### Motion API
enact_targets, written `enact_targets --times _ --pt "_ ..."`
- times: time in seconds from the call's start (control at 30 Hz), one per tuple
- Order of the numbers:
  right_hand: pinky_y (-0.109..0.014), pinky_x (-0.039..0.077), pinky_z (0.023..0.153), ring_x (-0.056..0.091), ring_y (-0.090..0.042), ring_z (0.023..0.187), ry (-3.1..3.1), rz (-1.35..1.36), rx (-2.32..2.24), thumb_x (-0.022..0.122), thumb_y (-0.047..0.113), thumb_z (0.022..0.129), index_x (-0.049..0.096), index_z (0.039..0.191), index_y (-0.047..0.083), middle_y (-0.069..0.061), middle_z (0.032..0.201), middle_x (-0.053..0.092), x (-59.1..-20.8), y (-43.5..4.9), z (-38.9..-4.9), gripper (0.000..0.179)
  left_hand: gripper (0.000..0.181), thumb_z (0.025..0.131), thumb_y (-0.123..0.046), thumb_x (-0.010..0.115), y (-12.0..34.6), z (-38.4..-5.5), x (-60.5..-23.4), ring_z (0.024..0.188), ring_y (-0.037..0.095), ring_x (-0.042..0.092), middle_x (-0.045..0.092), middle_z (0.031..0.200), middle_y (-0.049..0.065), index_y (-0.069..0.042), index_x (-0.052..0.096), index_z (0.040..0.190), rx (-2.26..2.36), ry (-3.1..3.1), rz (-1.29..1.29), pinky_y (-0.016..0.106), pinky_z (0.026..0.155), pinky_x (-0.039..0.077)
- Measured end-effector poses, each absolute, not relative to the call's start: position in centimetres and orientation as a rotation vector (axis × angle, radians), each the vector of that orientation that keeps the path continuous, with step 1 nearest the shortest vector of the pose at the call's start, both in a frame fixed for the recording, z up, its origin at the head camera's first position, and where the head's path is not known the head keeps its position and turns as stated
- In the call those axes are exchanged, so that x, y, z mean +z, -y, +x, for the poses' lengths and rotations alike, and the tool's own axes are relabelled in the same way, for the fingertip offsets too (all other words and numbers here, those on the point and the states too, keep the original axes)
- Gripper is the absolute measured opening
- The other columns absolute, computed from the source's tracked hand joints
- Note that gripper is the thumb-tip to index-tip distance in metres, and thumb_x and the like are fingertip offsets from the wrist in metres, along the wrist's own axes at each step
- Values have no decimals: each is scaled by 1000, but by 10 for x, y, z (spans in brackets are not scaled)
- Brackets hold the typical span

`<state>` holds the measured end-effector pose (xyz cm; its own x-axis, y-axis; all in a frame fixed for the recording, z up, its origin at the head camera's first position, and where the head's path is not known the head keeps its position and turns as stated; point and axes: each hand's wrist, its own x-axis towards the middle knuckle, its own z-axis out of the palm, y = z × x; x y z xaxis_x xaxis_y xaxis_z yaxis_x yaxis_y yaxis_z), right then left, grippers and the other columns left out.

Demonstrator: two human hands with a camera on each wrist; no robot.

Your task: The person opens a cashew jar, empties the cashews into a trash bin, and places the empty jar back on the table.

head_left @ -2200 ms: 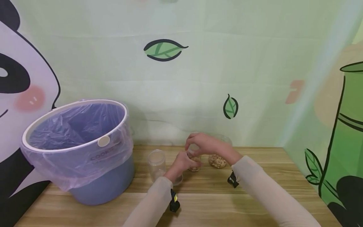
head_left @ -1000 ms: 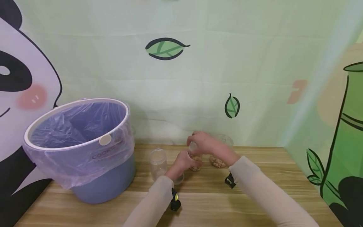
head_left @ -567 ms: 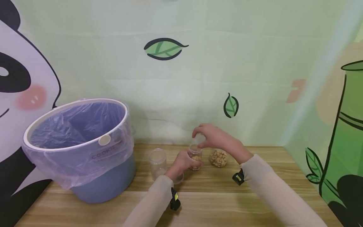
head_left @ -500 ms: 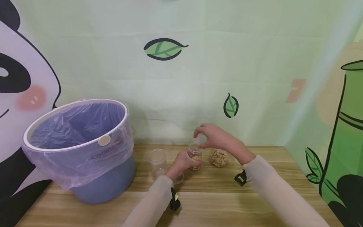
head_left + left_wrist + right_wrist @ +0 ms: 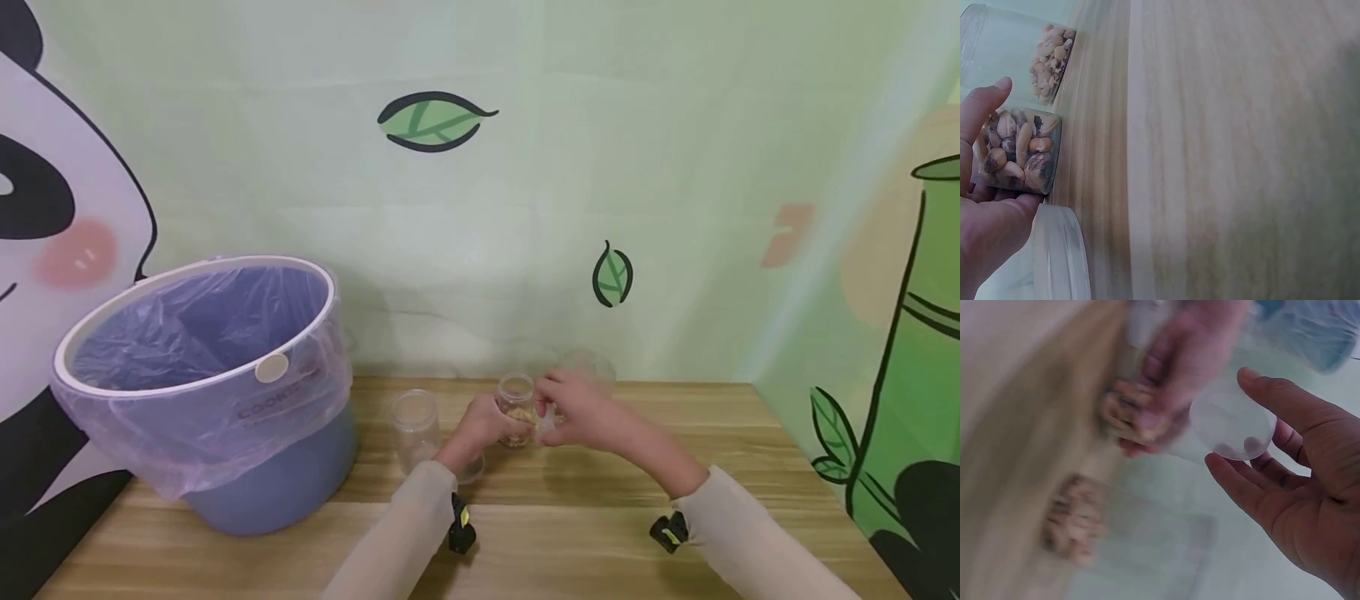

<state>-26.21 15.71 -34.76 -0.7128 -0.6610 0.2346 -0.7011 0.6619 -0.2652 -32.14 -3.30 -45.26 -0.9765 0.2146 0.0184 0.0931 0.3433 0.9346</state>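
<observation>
At the frame's lower centre, the fingers of the left hand curled around an uncovered jar of nuts, presumably steadying it upright; just right of it, the right hand pinched a translucent lid edgewise, likely for control.

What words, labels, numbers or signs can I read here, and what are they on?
"COO", on the side of the blue bin where the purple bag hangs over it; the remaining letters are too blurred, and I can't tell which of the two carries them.
Reddish mark on the green backdrop: unreadable.
Jar and lid in the hands: no text visible.
</observation>
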Motion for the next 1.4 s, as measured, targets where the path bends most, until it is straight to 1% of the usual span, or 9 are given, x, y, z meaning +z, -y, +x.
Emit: enact_targets --times 0.17,0.33,0.4,0.5,0.63,0.8,0.93,1.2,1.4 --pt "-26 46 70 48 -9 78 2735 1206 516 90 15 75 51 73 15 3 87 51 -384 -163 -257 39 38 71 -13 92 34 -322 -450 79 14 60 71 89 4 2 71 98 1725 -2484 283 25 69 50" --pt "-24 50 71 53 -10 82 2721 1273 594 88 6 71 54 69 14 3 90 54 -413 -167 -255 35 40 68 -14 94 35 -320 -451 82 14 63 74 92 6 1 73 99 1718 -2507 276 27 76 53" --pt "-25 51 72 54 -11 83 2741 1255 618 88 7 70 57 73 14 2 91 56 -419 -168 -255 32 41 68 -15 94 35 -320 -451 83 15 65 75 92 7 0 73 99 1719 -2506 281 28 77 54" --pt "-30 54 79 60 -16 90 2794 1227 636 89 11 71 64 86 12 0 97 63 -425 -170 -254 29 40 68 -14 95 34 -319 -451 82 15 66 75 92 7 -1 74 99 1732 -2491 283 28 78 55" --pt "-35 55 85 66 -20 95 2852 1224 626 89 14 74 68 105 7 -4 103 71 -431 -173 -253 38 38 68 -14 95 33 -317 -450 81 13 66 75 89 4 -3 74 98 1721 -2486 275 27 76 54" --pt "-39 56 88 69 -26 100 2853 1197 630 90 14 74 68 114 0 -10 109 73 -433 -173 -251 48 39 69 -14 95 32 -318 -449 85 15 67 75 92 3 -4 74 100 1727 -2459 286 30 81 54" --pt "-40 56 89 69 -27 102 2858 1185 601 90 15 74 68 117 -2 -13 113 73 -432 -172 -251 51 40 70 -14 95 33 -320 -451 86 16 68 75 93 4 -4 73 102 1742 -2445 291 30 83 54" --pt "-37 55 90 69 -25 103 2818 1219 514 89 15 76 70 117 -2 -11 112 73 -433 -174 -252 48 38 70 -17 95 32 -320 -446 85 15 66 75 91 4 -5 74 99 1694 -2502 330 28 77 54" --pt "-37 54 91 68 -25 103 2835 1220 515 89 15 76 69 118 -1 -12 113 72 -435 -172 -251 49 40 73 -13 91 31 -316 -439 90 19 65 73 98 9 0 71 104 1726 -2498 299 33 82 55"
